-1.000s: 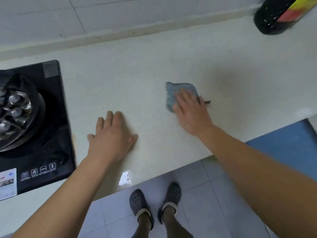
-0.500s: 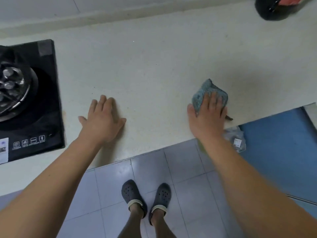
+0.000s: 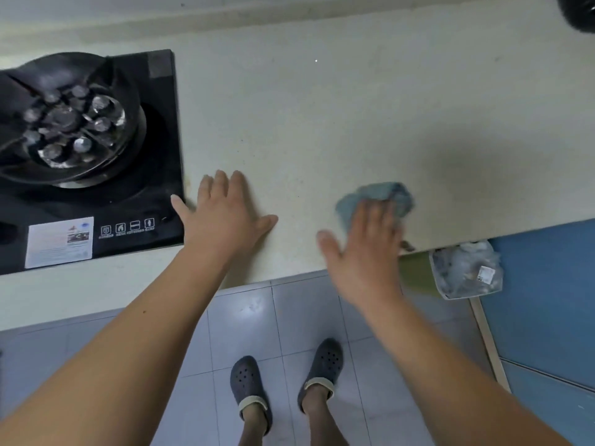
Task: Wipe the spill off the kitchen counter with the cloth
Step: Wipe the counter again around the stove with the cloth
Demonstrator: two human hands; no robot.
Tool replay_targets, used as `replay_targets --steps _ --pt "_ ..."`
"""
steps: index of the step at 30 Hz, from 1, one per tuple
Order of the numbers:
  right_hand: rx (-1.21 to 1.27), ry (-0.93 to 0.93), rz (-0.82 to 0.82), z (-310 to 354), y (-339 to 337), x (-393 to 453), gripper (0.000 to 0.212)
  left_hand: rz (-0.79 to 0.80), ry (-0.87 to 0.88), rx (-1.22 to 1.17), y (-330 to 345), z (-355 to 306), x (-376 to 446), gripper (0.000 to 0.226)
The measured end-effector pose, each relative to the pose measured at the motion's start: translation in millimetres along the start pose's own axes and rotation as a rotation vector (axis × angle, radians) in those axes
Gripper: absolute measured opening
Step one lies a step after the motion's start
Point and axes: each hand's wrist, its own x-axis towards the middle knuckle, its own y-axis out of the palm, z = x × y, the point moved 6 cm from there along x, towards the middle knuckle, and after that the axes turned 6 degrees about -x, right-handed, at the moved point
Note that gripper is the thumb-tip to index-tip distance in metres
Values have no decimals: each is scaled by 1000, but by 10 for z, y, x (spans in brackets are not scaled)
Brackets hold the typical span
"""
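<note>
A crumpled blue-grey cloth (image 3: 384,194) lies on the pale kitchen counter (image 3: 322,117) near its front edge. My right hand (image 3: 363,249) presses flat on the cloth with straight fingers, thumb spread to the left; it is blurred by motion. My left hand (image 3: 222,217) rests flat on the counter, fingers spread, just right of the stove. I see no liquid on the counter surface.
A black gas stove (image 3: 87,156) sits on the counter at the left. A dark bottle (image 3: 579,11) stands at the far right corner. A bin lined with a clear bag (image 3: 467,272) stands below the counter edge beside a blue surface (image 3: 547,300).
My right hand slid the cloth along the counter, from the middle toward the front right edge. The left hand stayed pressed on the counter. The view shifted.
</note>
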Motion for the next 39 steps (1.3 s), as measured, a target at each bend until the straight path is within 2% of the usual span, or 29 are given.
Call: replay_targets --steps 2,3,5,7,10,11,12,15,17,20,23,24,25,27,29,31,33,35,36,37,39 --pt "-26 -359 64 646 210 -442 98 -37 35 -51 -79 36 18 82" --pt "-65 -472 97 854 265 -603 98 -58 40 -86 -149 112 30 72" --pt "-122 -531 114 890 287 -576 96 -49 43 -127 -252 233 59 58" --pt "-171 -406 77 692 178 -248 92 -5 64 -147 -312 311 81 51" --pt "-95 35 8 306 -73 238 89 17 95 -168 -297 283 93 43" --pt "-73 87 1 394 -93 240 88 19 98 -172 -276 252 97 42" --pt "-62 59 -28 560 -55 173 87 25 103 -182 -257 206 131 42" --pt "-27 -304 -37 1168 107 -234 81 45 64 -224 -286 141 239 43" --pt "-16 -352 -42 1111 103 -146 75 68 56 -213 -296 143 290 47" --pt "-19 -97 -170 600 -103 546 73 41 77 -171 -301 186 368 49" --pt "166 267 -97 204 -325 1241 67 -1 112 -93 -314 223 531 52" --pt "162 277 -91 300 -351 1346 65 -3 102 -85 -315 243 580 56" --pt "105 182 -98 545 -335 1427 65 3 77 -80 -312 273 659 62" --pt "18 -182 -101 1138 -263 1329 64 19 46 -84 -293 275 745 74" --pt "3 -442 -49 1363 -208 1257 66 20 36 -78 -299 261 815 82" --pt "-34 -434 -106 1137 -354 1625 69 36 6 -81 -313 253 892 89" --pt "-52 -263 -197 753 -579 2251 72 52 -22 -77 -322 239 976 92" --pt "28 -44 -128 520 -756 2783 71 79 -27 -44 -316 194 991 93" --pt "59 -1 -65 605 -776 2955 68 91 -25 -29 -305 169 996 93" --pt "55 -58 -22 832 -777 3038 68 103 -26 -18 -296 151 1002 93" --pt "-22 -407 26 1458 -684 2946 67 113 -30 -10 -296 152 991 93"
